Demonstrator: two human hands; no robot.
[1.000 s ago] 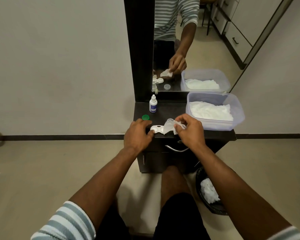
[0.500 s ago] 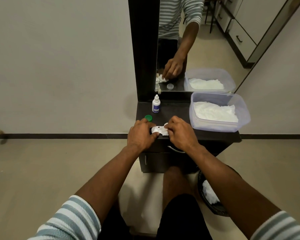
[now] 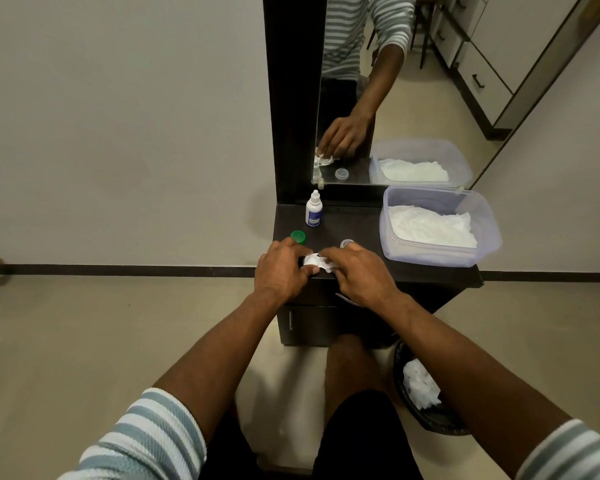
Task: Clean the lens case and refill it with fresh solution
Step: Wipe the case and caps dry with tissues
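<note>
a: where's the lens case [image 3: 308,262] right now?

b: just below centre of the frame, at the front edge of the dark table [image 3: 357,223], mostly hidden under my hands. my left hand [image 3: 282,271] has its fingers curled down over the case's left end, pinning it. my right hand [image 3: 355,273] has its fingers bent round a white tissue [image 3: 321,263] and presses it onto the case.

a: how do you do this step well?

b: i judge it's the wiping stage. keep the left hand firm so the case can't skate off the edge, and work the tissue into each well, not just across the top. whether the wells are dry i cannot tell; my fingers cover them.

a: what else is about?

b: a green cap [image 3: 298,236] just above my left knuckles, a clear cap [image 3: 347,243] just above my right, both easy to knock. the solution bottle [image 3: 314,213] stands upright further up, near the mirror [image 3: 395,98]. a tub of tissues [image 3: 430,227] sits at centre right, and a black bin [image 3: 426,410] with used tissue at lower right, beside my knee.

a: anything in the way?

b: only those caps, close to my hands.
</note>
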